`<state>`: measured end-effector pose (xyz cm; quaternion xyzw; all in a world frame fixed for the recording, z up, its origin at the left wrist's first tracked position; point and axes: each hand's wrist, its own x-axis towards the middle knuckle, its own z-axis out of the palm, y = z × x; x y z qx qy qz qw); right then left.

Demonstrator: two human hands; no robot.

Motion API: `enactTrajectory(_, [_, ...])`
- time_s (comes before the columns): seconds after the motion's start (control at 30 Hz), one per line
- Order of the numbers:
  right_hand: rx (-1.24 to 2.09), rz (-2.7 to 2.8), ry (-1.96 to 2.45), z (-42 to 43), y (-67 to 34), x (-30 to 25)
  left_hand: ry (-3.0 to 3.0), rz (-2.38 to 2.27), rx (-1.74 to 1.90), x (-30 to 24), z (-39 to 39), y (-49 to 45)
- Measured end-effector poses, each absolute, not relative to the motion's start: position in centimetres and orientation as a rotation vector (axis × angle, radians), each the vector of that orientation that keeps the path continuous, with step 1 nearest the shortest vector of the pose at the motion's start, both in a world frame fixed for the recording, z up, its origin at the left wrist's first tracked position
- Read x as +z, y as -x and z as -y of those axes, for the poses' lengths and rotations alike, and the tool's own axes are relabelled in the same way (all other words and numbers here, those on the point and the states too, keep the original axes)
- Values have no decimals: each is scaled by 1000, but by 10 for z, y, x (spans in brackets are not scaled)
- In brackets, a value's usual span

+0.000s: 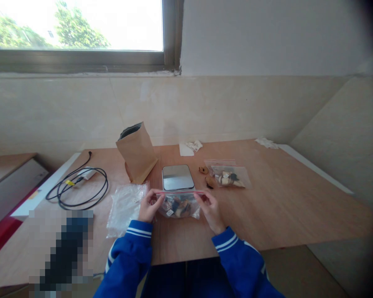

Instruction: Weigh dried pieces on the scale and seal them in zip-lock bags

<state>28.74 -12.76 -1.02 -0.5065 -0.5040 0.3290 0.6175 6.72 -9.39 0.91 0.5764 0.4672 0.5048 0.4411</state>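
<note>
Between my hands is a clear zip bag (178, 207) with a red strip along its top, holding brown, dark and pale dried pieces. My left hand (149, 205) pinches the left end of the strip, and my right hand (211, 209) pinches the right end. Just behind the bag sits a flat scale (178, 177) with a silver top. A second filled zip bag (231, 177) lies to the right, with loose brown dried pieces (209, 181) beside it. Flat clear bags (126, 209) lie by my left hand.
A brown paper pouch (138, 155) stands open at the back left. A coiled black cable (77, 203) and white adapter (86, 173) lie farther left. Crumpled tissue (194, 145) rests near the wall. A blurred dark patch (66, 252) covers the front left.
</note>
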Motion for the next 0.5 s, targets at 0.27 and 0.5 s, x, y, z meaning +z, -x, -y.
enactTrajectory(0.27, [711, 1173, 1156, 127, -288, -10, -1469, -1185, 1294, 5, 93, -65])
enactTrajectory(0.5, [704, 1181, 1178, 127, -288, -10, -1516, -1245, 1309, 2, 93, -64])
